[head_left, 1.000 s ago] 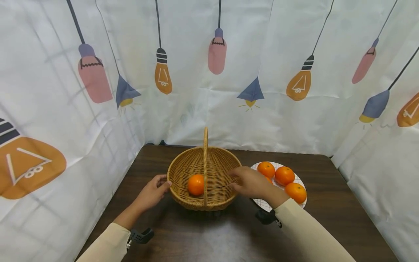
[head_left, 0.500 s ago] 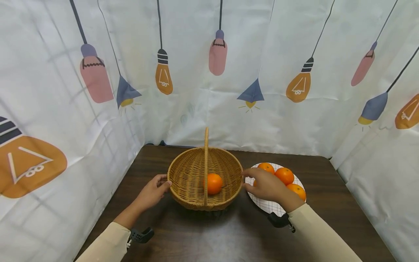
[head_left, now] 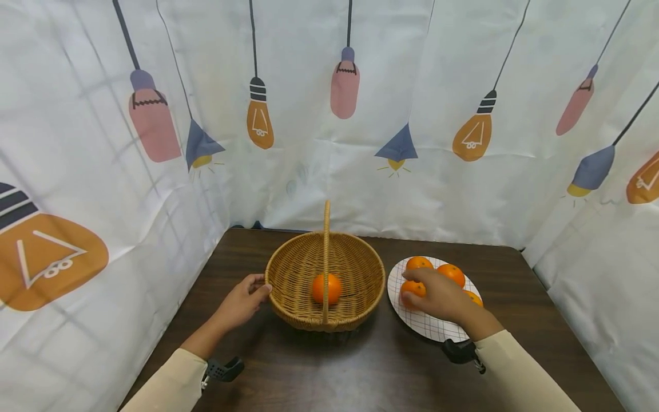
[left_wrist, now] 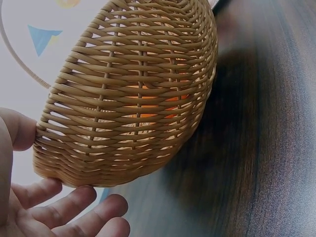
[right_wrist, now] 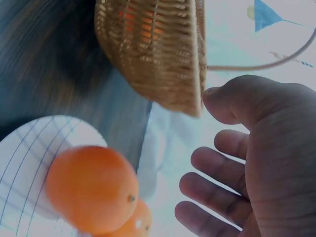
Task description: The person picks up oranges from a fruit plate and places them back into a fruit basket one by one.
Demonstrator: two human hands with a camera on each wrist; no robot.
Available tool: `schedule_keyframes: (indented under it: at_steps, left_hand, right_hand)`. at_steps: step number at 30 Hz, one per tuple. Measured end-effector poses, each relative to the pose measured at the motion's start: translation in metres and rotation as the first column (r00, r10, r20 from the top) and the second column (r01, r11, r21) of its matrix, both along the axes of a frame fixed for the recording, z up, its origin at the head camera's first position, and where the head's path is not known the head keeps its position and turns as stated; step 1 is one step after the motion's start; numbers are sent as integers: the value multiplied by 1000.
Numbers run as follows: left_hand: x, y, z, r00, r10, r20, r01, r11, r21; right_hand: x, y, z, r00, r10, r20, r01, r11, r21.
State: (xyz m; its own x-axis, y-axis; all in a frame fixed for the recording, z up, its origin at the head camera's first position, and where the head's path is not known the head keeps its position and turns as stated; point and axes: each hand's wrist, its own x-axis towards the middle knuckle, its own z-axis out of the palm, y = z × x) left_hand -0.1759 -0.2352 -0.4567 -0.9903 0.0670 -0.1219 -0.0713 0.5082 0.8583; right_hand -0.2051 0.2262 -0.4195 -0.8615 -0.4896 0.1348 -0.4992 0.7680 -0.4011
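A round wicker basket [head_left: 296, 260] with a tall hoop handle stands mid-table. One orange [head_left: 334, 289] lies inside it, partly behind the handle. At the basket's left rim my left hand [head_left: 242, 303] grips the edge; in the left wrist view the thumb [left_wrist: 19, 129] and fingertips meet the rim. My right hand [head_left: 437, 294] is over a white plate [head_left: 429, 328] with grid lines, fingers apart and holding nothing. Several oranges sit on that plate; the nearest orange [head_left: 413, 289] shows beside the right fingertips, and another orange [head_left: 472, 297] is partly hidden by the hand.
The dark wooden table [head_left: 329, 372] ends at the back against a white curtain [head_left: 309, 171] printed with lamps and bulbs. Plate and basket stand close side by side. The basket's handle [head_left: 326, 229] rises well above its rim.
My right hand has come out of the basket and moved right, over the plate. The orange rolled right inside the basket, then back toward the middle. The left hand has stayed at the rim.
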Motion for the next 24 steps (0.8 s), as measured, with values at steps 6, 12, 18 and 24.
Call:
schedule_keyframes:
  at_steps: [6,12,18,24]
  left_hand:
    - [0,0,0,1000,4,6,-4,1000,3]
    - [0,0,0,1000,6,11,-6,1000,2]
    - [1,1,0,1000,4,13,-4,1000,3]
    - [0,1,0,1000,5,4,-5,1000,6]
  right_hand:
    - [2,17,-5,1000,-2,2,2,1000,-1]
    - [3,31,-11,999,-42,-3,42,999,32]
    - [4,47,-19,996,-84,-22,85,996,36]
    - [6,61,-22,993,-120,1,120,993,19]
